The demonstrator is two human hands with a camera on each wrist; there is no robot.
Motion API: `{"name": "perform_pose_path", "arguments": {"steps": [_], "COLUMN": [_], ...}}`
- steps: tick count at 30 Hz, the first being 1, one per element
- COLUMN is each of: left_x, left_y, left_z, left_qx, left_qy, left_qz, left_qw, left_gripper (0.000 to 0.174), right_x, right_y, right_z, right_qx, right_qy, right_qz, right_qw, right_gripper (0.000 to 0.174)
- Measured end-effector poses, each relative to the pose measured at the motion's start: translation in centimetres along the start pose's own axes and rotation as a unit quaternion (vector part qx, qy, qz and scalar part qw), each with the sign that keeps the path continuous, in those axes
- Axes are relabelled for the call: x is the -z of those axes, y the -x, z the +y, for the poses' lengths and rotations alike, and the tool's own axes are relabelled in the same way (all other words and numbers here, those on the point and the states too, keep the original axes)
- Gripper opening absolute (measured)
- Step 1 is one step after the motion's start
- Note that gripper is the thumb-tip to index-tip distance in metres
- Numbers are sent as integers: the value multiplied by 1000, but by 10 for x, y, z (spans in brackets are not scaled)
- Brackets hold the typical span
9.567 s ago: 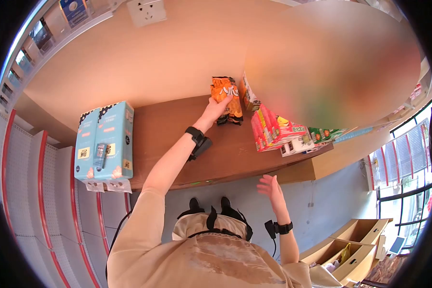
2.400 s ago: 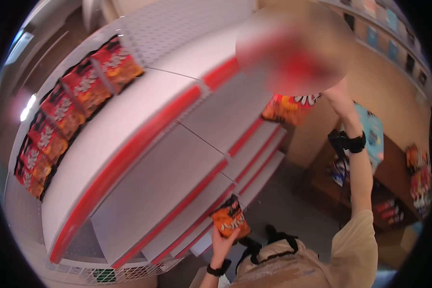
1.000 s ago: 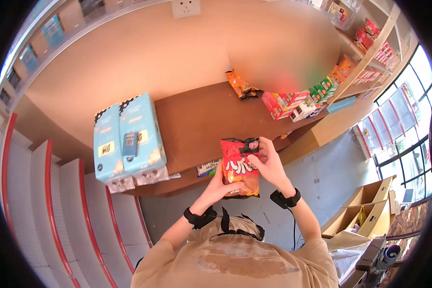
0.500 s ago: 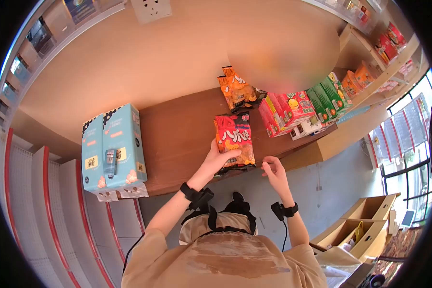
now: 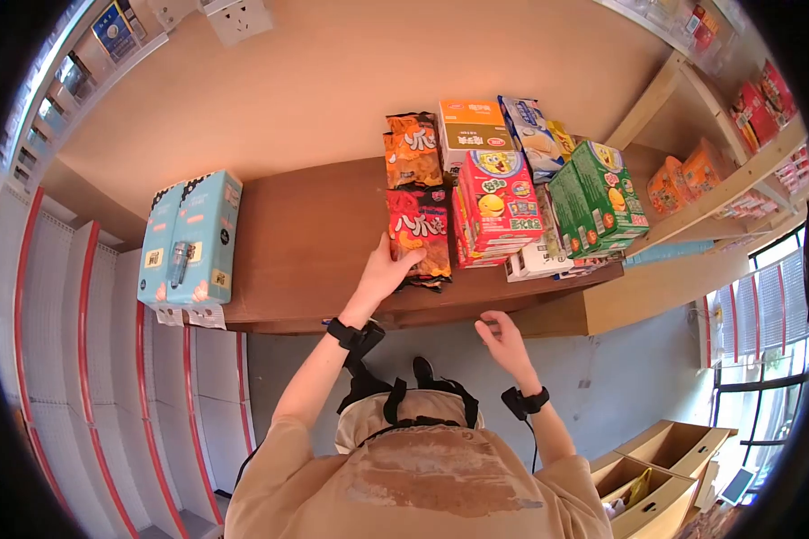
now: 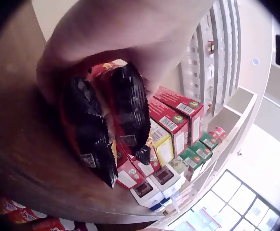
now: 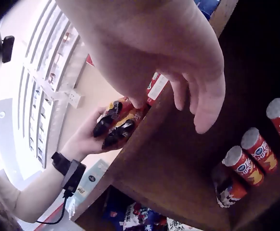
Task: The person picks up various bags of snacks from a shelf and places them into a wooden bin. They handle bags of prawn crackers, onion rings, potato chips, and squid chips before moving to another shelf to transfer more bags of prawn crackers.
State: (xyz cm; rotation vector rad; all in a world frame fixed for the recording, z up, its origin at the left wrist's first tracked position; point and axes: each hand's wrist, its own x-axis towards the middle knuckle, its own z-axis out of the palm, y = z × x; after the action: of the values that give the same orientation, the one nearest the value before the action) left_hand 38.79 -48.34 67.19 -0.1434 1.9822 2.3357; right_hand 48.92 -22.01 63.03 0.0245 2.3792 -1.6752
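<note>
My left hand grips a pair of snack bags at the brown shelf, thumb on the front of the red one. Their black crimped ends stick out side by side below the palm in the left wrist view. Directly behind stand orange snack bags against the wall. Pink boxes are close on the right of the red bag. My right hand hangs in the air before the shelf's front edge, fingers loosely bent, holding nothing.
Blue packs stand at the shelf's left end. Green boxes, an orange box and a blue-white bag fill the right side. Red chip cans stand on the level below. Cardboard boxes lie at lower right.
From the white rack, the view has returned to the brown shelf. My right hand has let go of the red bag; my left has carried the bags back before the orange ones.
</note>
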Motion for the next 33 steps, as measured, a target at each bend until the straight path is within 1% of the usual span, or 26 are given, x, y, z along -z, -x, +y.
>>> {"name": "perform_pose_path", "arguments": {"steps": [1,2,3,4,6,7,9,11,14,16,17,19,20,22,23,24,25,26,27,28,30,31,33], "left_x": [6,9,7,5,1,-2,-9,-13,-19,-36,-34,-26,-25,-33,-37,-36,-33,-31,-32,-29,-26,-20,-7], "left_y": [-5,-7,-5,-6,-7,-5,-4,-7,-7,10,5,-5,-7,-2,6,9,12,15,19,23,35,35,36], "left_z": [-5,-10,-7,-9,-8,-4,-2,-8,-19,18,13,-2,-5,6,13,19,24,26,28,30,40,33,12], "left_qx": [-37,-68,-66,-64,-70,-59,-58,-61,-79,-110,-115,-101,-105,-159,-120,-129,-140,-150,-124,-129,-20,-25,-141], "left_qy": [-154,-306,-320,-318,-334,-327,-318,-310,-256,-115,-115,-131,-130,-6,75,76,16,-43,-63,-61,-86,-85,-101], "left_qz": [18,37,42,46,71,55,55,55,98,65,69,39,44,8,-11,-5,1,7,67,75,98,105,150], "left_qw": [987,949,944,945,937,941,945,947,958,985,984,986,985,987,990,989,990,988,988,987,991,991,973], "left_gripper": [65,70,73,73,72,73,74,75,74,68,68,62,62,59,59,59,61,63,65,65,62,62,53], "right_x": [3,6,9,12,16,19,24,26,25,27,26,22,21,21,21,21,21,22,22,22,24,24,23], "right_y": [0,3,4,4,5,4,5,5,5,3,2,3,2,2,4,2,0,-1,-2,-3,-3,-5,-6], "right_z": [3,4,6,8,11,12,13,16,17,14,14,14,12,11,8,8,9,11,12,13,14,14,15], "right_qx": [1,2,6,6,45,48,14,24,33,35,35,39,34,35,33,38,23,30,24,17,17,18,27], "right_qy": [2,18,34,36,70,72,57,66,74,75,75,77,67,62,66,72,64,68,62,57,64,66,68], "right_qz": [-2,-15,-28,-31,-28,-30,-39,-40,-43,-48,-47,-51,-61,-74,-77,-78,-88,-93,-95,-98,-111,-113,-119], "right_qw": [1000,1000,999,999,996,996,997,997,996,995,995,995,995,995,994,994,994,993,993,993,992,991,990], "right_gripper": [38,38,38,38,34,34,39,39,40,40,39,39,39,39,39,39,40,40,40,40,40,40,39]}}
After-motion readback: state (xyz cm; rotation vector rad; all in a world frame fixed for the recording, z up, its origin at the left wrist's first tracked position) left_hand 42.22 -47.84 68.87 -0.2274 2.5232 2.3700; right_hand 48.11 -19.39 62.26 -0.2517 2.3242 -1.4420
